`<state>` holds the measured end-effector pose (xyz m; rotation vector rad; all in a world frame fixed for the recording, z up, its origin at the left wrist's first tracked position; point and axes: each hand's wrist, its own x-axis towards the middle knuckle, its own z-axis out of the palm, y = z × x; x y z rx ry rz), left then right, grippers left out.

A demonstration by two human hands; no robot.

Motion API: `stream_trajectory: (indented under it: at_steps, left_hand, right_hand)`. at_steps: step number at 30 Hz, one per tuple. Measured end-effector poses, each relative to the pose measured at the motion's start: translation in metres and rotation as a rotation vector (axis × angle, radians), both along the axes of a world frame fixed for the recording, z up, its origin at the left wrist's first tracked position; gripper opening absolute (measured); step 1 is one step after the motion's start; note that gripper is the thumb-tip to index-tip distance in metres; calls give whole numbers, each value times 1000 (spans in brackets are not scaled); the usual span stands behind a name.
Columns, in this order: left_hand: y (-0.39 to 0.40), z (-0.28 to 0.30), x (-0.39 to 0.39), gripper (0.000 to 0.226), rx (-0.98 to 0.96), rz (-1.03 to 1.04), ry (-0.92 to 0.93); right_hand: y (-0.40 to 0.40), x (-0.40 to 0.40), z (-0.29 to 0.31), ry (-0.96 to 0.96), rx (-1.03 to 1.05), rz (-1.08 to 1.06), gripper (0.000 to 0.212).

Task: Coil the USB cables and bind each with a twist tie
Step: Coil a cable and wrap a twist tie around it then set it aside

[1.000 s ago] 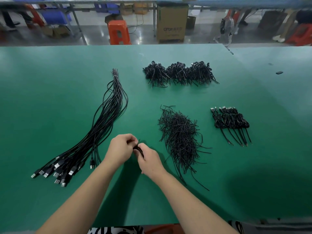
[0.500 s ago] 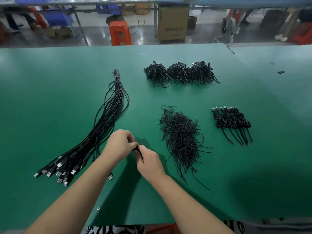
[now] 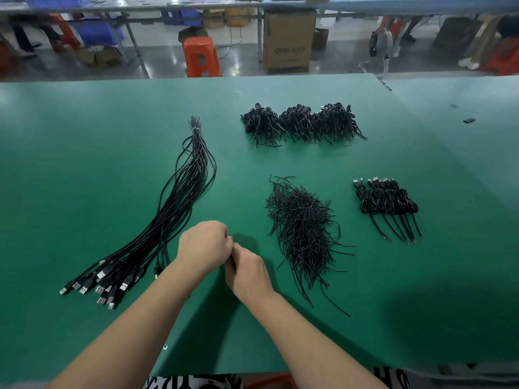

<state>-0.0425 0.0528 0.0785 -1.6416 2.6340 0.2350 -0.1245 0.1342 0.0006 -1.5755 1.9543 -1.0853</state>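
Green table [image 3: 84, 153], items left to right.

Loose cables [image 3: 171, 209]: one long black sheaf at the left, bound together at its far tip, fanning out toward the near left, where the USB plugs [image 3: 104, 284] lie spread on the surface. Uncoiled.

Left hand [image 3: 205, 248]: near centre, just right of the sheaf, knuckles up, fingers curled inward. Touching the right hand at the fingertips. What it holds is hidden under the fingers; cannot tell.

Right hand [image 3: 247, 273]: directly beside the left, slightly nearer, fingers curled toward the left hand. Its contents are likewise hidden; cannot tell whether a cable or a tie sits between the two hands.

Ties [image 3: 303, 234]: loose heap of thin black strands at centre, right of the hands, a few strays trailing toward the near edge.

Bundle heaps [image 3: 300, 123]: three dark clumps of coiled cable in a row, far centre, touching one another.

Coiled cables [image 3: 387, 203]: neat row at the right, well apart from the ties, plugs pointing far, bare tails pointing near.

Small dark piece [image 3: 469, 120]: far right, alone; too small to tell what it is.

Beyond the table: orange stool [image 3: 200, 56], cardboard box [image 3: 289, 40].
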Motion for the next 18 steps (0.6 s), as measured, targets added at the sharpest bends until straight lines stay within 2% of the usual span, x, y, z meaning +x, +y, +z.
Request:
stream_trajectory:
  at_steps: [2, 5, 12, 15, 18]
  left_hand:
    - [-1, 0, -1, 18, 26, 6, -3]
    - [-3, 2, 0, 19, 21, -13, -24]
    - [-7, 0, -4, 21, 30, -89, -189]
    - [-6, -4, -5, 27, 83, -101, -169]
    - [-5, -7, -3, 16, 92, -111, -115]
  right_hand:
    - [-1, 0, -2, 19, 1, -9, 23]
    - [-1, 3, -3, 31, -13, -18, 26]
    - [0, 2, -2, -25, -15, -35, 24]
    - [-1, 0, -4, -61, 12, -37, 22]
    - [-4, -5, -6, -124, 104, -23, 16]
